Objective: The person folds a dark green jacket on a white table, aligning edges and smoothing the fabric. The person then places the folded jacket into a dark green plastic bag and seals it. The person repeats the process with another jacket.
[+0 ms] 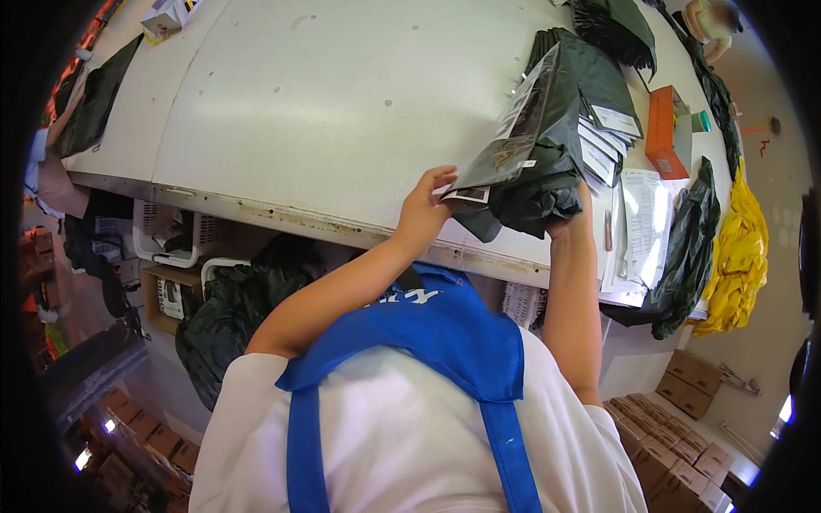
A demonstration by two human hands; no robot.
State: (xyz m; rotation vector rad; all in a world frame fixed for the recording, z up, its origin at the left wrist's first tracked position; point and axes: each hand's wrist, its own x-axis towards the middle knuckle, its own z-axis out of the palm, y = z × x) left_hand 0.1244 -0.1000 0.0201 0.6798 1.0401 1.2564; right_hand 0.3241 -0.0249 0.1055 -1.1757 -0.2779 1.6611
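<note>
Left arm (pixel 342 295) bent inward, fingers (pixel 439 177) curved, right arm (pixel 575 299) extended forward, hand (pixel 561 227) partly hidden

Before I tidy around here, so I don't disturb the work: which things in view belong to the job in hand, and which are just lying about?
Part of the job:
dark plastic bag, held at one corner by the left hand, with the right hand partly hidden behind it
probably the labelled dark packages beside it

Likely just lying about:
orange box
yellow plastic
brown cartons

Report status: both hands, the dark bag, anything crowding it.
Left hand touching dark bag at its left corner. Right hand partly hidden beneath it. Lower end bunched. Stacked bags close beyond.
</note>
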